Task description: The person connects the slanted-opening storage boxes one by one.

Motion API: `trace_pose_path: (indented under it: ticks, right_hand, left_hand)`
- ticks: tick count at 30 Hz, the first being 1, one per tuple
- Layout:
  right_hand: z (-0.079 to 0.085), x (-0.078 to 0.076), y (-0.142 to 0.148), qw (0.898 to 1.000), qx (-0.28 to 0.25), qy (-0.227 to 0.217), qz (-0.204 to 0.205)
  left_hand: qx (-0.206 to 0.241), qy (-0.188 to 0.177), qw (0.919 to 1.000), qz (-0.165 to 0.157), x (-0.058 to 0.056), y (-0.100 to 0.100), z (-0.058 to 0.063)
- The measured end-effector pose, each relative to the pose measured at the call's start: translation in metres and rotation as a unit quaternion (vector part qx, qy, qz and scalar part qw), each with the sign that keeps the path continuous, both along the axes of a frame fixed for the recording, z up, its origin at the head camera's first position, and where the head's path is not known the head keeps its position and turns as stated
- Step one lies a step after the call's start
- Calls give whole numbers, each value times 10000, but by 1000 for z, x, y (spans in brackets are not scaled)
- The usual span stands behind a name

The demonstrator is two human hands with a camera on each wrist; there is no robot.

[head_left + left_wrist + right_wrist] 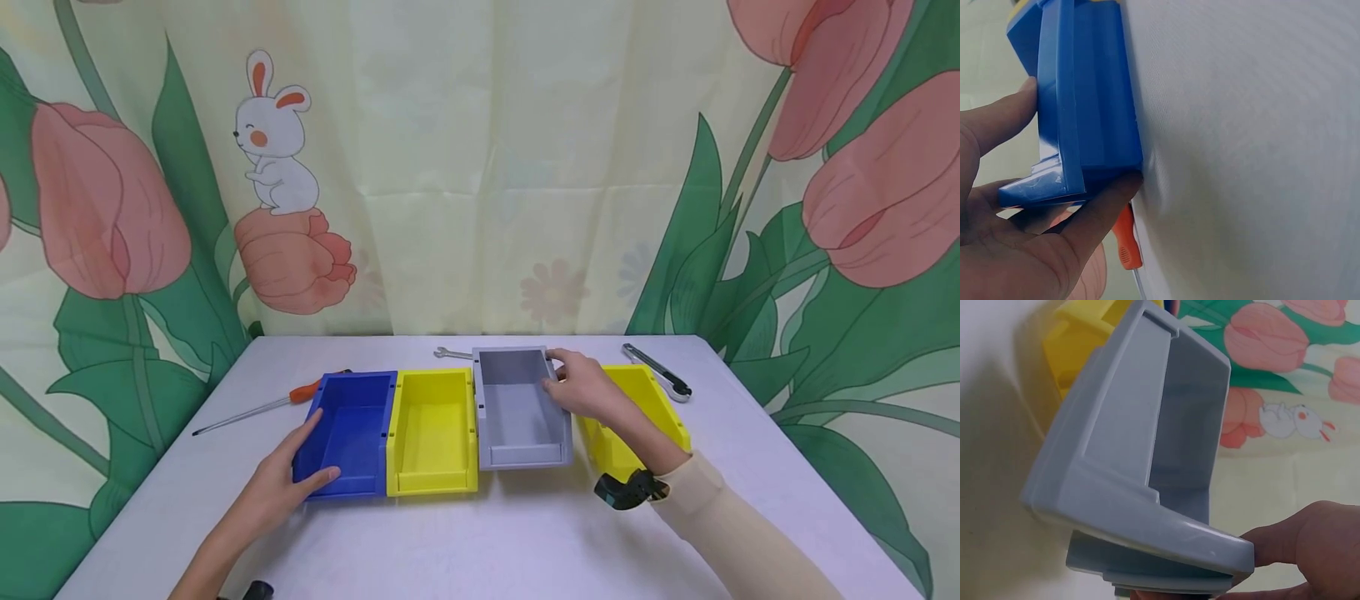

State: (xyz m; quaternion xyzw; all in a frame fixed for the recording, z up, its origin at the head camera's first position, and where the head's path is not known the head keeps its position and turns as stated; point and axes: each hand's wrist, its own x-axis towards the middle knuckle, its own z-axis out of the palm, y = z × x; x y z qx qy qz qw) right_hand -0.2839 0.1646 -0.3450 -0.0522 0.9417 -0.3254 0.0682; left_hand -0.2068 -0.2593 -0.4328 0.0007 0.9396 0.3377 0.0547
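Note:
My left hand (pixel 281 483) grips the left side of a blue bin (pixel 352 433), thumb over the front part. In the left wrist view, fingers reach around the bin's side (pixel 1097 100) close to the tabletop. Right beside the blue bin stands a yellow bin (pixel 432 429). A grey bin (pixel 517 408) is lifted at the yellow bin's right side, casting a shadow below its front. My right hand (pixel 585 385) holds its right rim near the back, thumb inside. The right wrist view shows the grey bin (pixel 1125 469) tilted in that camera, with fingers on its side wall.
Another yellow bin (pixel 652 400) stands to the right, partly behind my right forearm. Beyond it lie tongs (pixel 660 371) with black grips. A screwdriver (pixel 303 392) with an orange handle lies left of the blue bin. Behind the grey bin, a wrench (pixel 452 353) is partly hidden.

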Motion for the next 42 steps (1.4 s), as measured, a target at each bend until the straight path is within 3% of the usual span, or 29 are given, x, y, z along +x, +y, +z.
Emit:
trace_pose_path:
  ticks: [6, 9, 14, 18, 25, 30, 37, 42]
  right_hand:
    - [-1, -2, 2, 9987, 305, 395, -61]
    - [0, -2, 1, 9953, 528, 808, -6]
    - [1, 0, -6, 9833, 840, 1594, 243]
    - [0, 0, -14, 9771, 855, 1833, 663]
    - [3, 2, -30, 9698, 851, 1555, 1678]
    - [3, 5, -39, 9637, 822, 1292, 2186]
    - [-2, 3, -48, 9562, 735, 1106, 2608]
    - [-3, 1, -50, 9572, 781, 993, 2604]
  left_hand:
    - [6, -76, 10000, 37, -1, 1, 0]
    - [14, -71, 10000, 51, 0, 1, 0]
    - [29, -32, 10000, 57, 0, 1, 1]
    - [11, -32, 10000, 76, 0, 0, 1]
    - [51, 59, 10000, 38, 2, 1, 0]
    - [96, 69, 9999, 46, 2, 1, 0]
    - [43, -38, 9999, 101, 1, 1, 0]
    - [54, -50, 9999, 82, 1, 0, 1]
